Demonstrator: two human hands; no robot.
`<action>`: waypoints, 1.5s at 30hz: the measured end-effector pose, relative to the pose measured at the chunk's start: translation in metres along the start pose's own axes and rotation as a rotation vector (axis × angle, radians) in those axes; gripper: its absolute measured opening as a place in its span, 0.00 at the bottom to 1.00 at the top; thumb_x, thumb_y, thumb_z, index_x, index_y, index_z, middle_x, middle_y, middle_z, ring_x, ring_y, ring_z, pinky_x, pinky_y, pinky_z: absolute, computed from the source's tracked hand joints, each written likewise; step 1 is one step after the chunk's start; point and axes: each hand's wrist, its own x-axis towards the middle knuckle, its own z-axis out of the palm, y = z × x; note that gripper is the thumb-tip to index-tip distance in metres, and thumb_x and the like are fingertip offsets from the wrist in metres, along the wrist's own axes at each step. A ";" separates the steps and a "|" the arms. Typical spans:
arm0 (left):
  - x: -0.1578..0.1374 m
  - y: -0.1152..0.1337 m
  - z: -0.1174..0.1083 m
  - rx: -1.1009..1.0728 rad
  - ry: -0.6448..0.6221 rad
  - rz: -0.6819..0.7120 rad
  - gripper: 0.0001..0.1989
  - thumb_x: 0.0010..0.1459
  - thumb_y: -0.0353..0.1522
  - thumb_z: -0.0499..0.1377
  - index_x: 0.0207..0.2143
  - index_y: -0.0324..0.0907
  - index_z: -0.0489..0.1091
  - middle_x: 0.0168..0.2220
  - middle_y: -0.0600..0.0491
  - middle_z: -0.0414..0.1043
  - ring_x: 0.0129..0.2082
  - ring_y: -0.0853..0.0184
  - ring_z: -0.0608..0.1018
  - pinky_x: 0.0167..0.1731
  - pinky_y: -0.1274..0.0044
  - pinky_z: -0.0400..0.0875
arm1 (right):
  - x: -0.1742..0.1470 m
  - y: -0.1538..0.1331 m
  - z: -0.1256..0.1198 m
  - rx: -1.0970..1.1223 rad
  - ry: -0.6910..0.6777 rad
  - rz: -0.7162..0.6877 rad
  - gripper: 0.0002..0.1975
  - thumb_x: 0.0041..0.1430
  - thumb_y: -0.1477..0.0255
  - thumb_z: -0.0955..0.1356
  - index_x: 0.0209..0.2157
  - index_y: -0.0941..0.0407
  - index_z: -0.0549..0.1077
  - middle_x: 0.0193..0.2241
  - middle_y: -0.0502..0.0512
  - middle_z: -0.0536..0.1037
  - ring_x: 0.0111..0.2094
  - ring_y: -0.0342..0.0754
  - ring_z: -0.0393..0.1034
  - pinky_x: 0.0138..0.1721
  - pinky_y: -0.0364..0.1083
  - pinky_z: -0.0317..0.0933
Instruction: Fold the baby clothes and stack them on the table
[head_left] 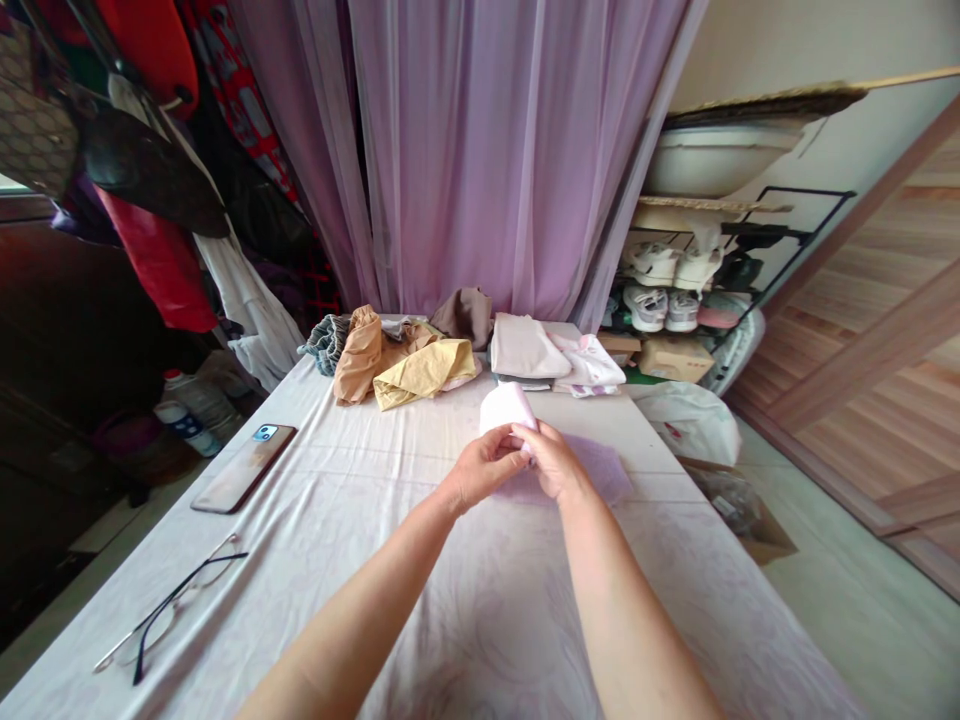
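Hold the pale pinkish-white object (504,408) at its near right edge with both hands. It is located over the middle of the desk (315,540), at the far left edge of the purple cloth (600,470); contact with the desk surface cannot be confirmed. For good control, apply light, even pressure, since firm pinching could crease the object if it is soft, as seems likely. Align its edges before releasing either side. Leave clearance to the folded stack (529,348) just beyond.

Pose: both forearms reach forward and converge. Your left hand (484,468) grasps the object with thumb and fingers together, entering from the left. Your right hand (553,462) grasps the same edge from the right, fingers bent inward. The hands meet at the fingertips. Relaxed wrists should give the finest adjustment.
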 end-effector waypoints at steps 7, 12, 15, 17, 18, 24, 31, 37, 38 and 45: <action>-0.001 -0.030 -0.024 0.425 0.180 0.021 0.23 0.60 0.39 0.59 0.56 0.42 0.69 0.55 0.44 0.72 0.54 0.59 0.74 0.56 0.65 0.68 | 0.004 -0.002 -0.067 0.019 0.252 0.050 0.19 0.38 0.69 0.69 0.37 0.57 0.76 0.24 0.52 0.80 0.24 0.48 0.72 0.23 0.43 0.61; -0.001 -0.054 -0.025 0.821 0.113 0.095 0.24 0.62 0.42 0.55 0.59 0.43 0.67 0.63 0.45 0.65 0.63 0.58 0.66 0.62 0.63 0.61 | -0.004 0.008 -0.113 -0.098 0.299 0.007 0.20 0.38 0.70 0.71 0.38 0.59 0.78 0.27 0.52 0.81 0.28 0.50 0.75 0.27 0.43 0.65; 0.002 -0.063 -0.012 0.973 0.043 0.124 0.30 0.64 0.45 0.53 0.63 0.41 0.61 0.67 0.43 0.56 0.67 0.55 0.58 0.65 0.60 0.55 | -0.004 0.013 -0.133 -0.224 0.326 -0.042 0.24 0.39 0.70 0.70 0.43 0.59 0.77 0.32 0.53 0.82 0.33 0.51 0.76 0.31 0.43 0.66; 0.007 -0.064 -0.002 1.051 -0.001 0.109 0.33 0.64 0.47 0.51 0.66 0.41 0.56 0.69 0.42 0.52 0.69 0.53 0.54 0.65 0.57 0.53 | -0.003 0.016 -0.142 -0.340 0.405 -0.043 0.29 0.42 0.72 0.68 0.50 0.59 0.74 0.36 0.54 0.82 0.36 0.52 0.77 0.34 0.43 0.67; 0.009 -0.064 0.003 1.085 -0.021 0.097 0.33 0.65 0.48 0.50 0.67 0.41 0.54 0.69 0.42 0.50 0.69 0.52 0.53 0.65 0.56 0.52 | -0.002 0.017 -0.145 -0.398 0.447 -0.033 0.33 0.43 0.73 0.68 0.55 0.59 0.71 0.38 0.56 0.82 0.38 0.52 0.76 0.35 0.43 0.67; 0.023 -0.056 0.026 1.270 -0.121 0.079 0.35 0.64 0.50 0.49 0.68 0.41 0.51 0.70 0.42 0.47 0.70 0.51 0.49 0.65 0.53 0.46 | -0.004 0.029 -0.154 -0.820 0.542 -0.090 0.34 0.51 0.75 0.64 0.62 0.57 0.63 0.50 0.62 0.77 0.47 0.54 0.74 0.48 0.50 0.66; 0.024 -0.060 0.039 1.381 -0.196 0.029 0.41 0.60 0.49 0.55 0.68 0.38 0.49 0.70 0.40 0.45 0.70 0.48 0.49 0.64 0.49 0.45 | -0.017 0.031 -0.136 -1.337 0.547 -0.488 0.23 0.60 0.73 0.60 0.56 0.54 0.71 0.60 0.61 0.68 0.61 0.56 0.59 0.61 0.56 0.53; 0.031 -0.062 0.042 1.369 -0.099 0.142 0.34 0.65 0.50 0.48 0.67 0.43 0.54 0.69 0.43 0.50 0.69 0.51 0.51 0.64 0.51 0.48 | -0.013 0.036 -0.118 -1.569 0.232 -0.340 0.25 0.66 0.65 0.57 0.62 0.52 0.64 0.67 0.59 0.57 0.67 0.58 0.47 0.63 0.68 0.42; 0.032 -0.062 0.044 1.373 -0.108 0.139 0.33 0.65 0.50 0.48 0.67 0.44 0.54 0.70 0.43 0.49 0.69 0.50 0.51 0.63 0.50 0.48 | -0.012 0.038 -0.118 -1.574 0.216 -0.303 0.25 0.67 0.64 0.57 0.63 0.52 0.63 0.67 0.58 0.56 0.68 0.57 0.46 0.63 0.69 0.42; 0.033 -0.065 0.046 1.359 -0.181 0.059 0.35 0.63 0.50 0.51 0.68 0.46 0.53 0.71 0.42 0.44 0.70 0.48 0.49 0.62 0.50 0.52 | 0.001 0.045 -0.134 -1.358 0.225 -0.383 0.23 0.65 0.65 0.58 0.57 0.54 0.70 0.64 0.59 0.63 0.66 0.55 0.51 0.64 0.59 0.48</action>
